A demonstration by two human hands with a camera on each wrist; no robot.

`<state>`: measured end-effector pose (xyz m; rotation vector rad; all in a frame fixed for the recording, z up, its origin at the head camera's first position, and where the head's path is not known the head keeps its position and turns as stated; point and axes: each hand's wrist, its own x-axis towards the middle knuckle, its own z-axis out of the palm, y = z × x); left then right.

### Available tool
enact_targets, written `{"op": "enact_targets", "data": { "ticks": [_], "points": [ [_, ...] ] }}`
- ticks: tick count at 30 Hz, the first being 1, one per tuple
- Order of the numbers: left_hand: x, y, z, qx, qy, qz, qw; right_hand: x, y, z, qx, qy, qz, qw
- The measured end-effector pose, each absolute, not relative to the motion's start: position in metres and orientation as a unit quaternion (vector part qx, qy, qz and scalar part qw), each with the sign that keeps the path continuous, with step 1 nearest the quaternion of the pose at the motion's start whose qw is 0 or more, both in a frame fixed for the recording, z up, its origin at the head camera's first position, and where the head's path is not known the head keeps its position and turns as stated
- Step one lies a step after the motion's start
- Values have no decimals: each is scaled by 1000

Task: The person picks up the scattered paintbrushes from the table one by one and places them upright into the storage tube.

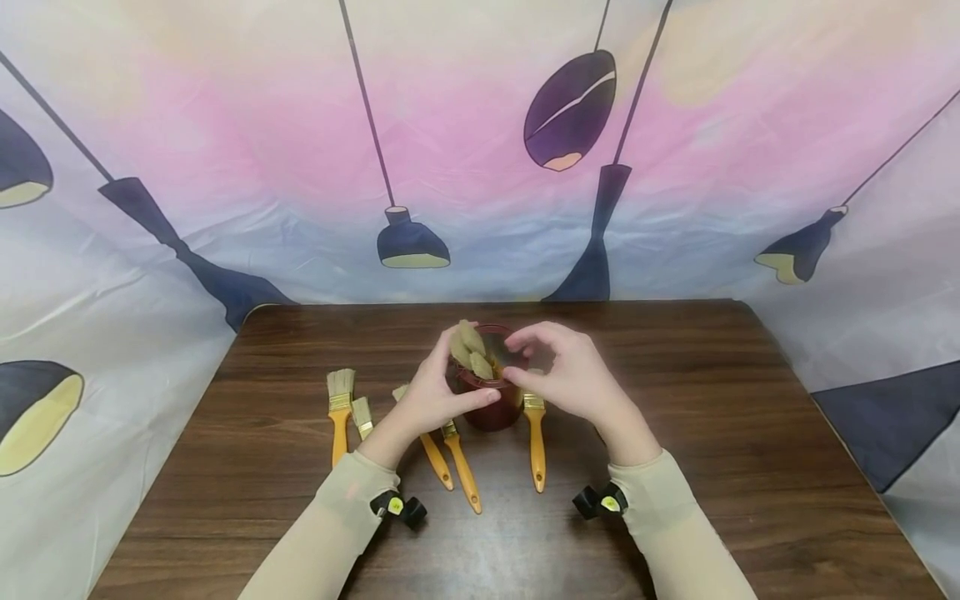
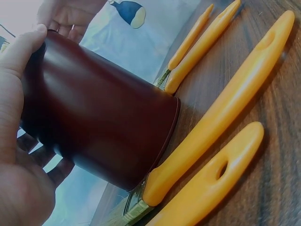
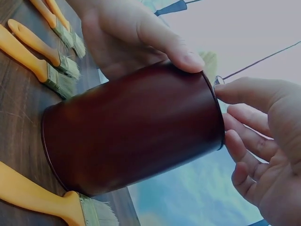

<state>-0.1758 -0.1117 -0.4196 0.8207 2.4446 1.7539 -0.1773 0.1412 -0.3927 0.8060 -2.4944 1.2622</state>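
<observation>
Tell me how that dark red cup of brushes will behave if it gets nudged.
The dark red cup looks smooth and glossy, so probably slippery. Brushes stick up above its rim, likely making it top-heavy and apt to tip. The left hand gripping its side should steady it.

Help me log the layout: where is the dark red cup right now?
In the head view the dark red cup stands mid-table between the left hand and right hand, with orange-handled paintbrushes lying around it.

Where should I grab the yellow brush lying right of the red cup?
Grip the brush by its long yellow handle, coming from the near table edge on the right. The handle lies flat and free, pointing toward you, while the bristle end is tucked beside the cup under the right hand.
</observation>
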Motion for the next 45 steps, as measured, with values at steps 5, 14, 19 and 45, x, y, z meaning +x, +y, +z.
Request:
{"op": "enact_targets", "data": {
  "ticks": [5,14,19,45],
  "points": [
    [-189,-115,-445,262,787,559,13,-176,147,-389,253,-859,431,109],
    [-193,-117,-451,269,783,561,9,-170,168,-387,195,-866,447,105],
    [-193,-117,-451,271,782,561,9,-170,178,-390,184,-871,442,112],
    [-192,-116,-452,269,788,555,4,-168,230,-460,93,-928,357,46]
  ]
}}
